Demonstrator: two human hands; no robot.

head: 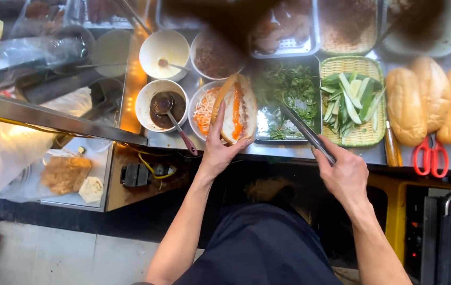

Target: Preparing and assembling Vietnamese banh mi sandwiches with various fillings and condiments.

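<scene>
Metal tongs [306, 132] sit pinched in my right hand [345, 177], tips over the herb tray [289, 89]; my left hand [218, 150] fingers clasp the split sandwich [236, 108].

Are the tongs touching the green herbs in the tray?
Cannot tell. In the head view, the tongs in the right hand reach over the green herbs, but their tips blur into the leaves.

You hold a split baguette sandwich [234, 109] upright, orange filling showing, and slim metal tongs [303, 129] angled toward the herbs.
</scene>
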